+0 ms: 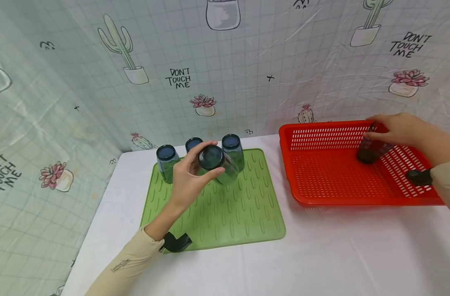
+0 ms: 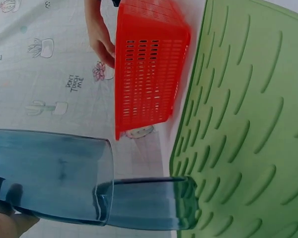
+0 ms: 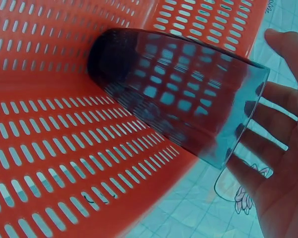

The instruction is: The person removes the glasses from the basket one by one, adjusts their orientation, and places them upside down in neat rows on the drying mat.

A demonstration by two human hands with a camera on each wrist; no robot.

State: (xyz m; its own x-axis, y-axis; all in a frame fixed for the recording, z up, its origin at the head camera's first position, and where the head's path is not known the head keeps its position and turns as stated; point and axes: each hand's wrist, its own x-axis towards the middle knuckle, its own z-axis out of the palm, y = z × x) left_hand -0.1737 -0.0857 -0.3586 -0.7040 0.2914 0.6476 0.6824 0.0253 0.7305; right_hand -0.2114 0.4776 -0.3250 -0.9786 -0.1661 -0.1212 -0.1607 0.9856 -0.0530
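In the head view my left hand (image 1: 188, 174) holds a blue drinking glass (image 1: 226, 170) upside down over the green ridged mat (image 1: 225, 222), thumb and fingers around its base end. The left wrist view shows this glass (image 2: 54, 173) overlapping another glass (image 2: 149, 206) behind it. Three more upturned glasses, a left one (image 1: 167, 164), a middle one (image 1: 193, 143) and a right one (image 1: 237, 154), stand along the mat's back. My right hand (image 1: 402, 129) is at the rim of a glass (image 3: 174, 94) leaning inside the red basket (image 3: 35, 84), fingers stretched behind it, thumb apart.
The perforated red basket (image 1: 336, 201) stands on the white table (image 1: 321, 255) to the right of the mat. A printed cloth (image 1: 254, 53) with cactus drawings rises behind the table and along its left side. Black straps cross both wrists.
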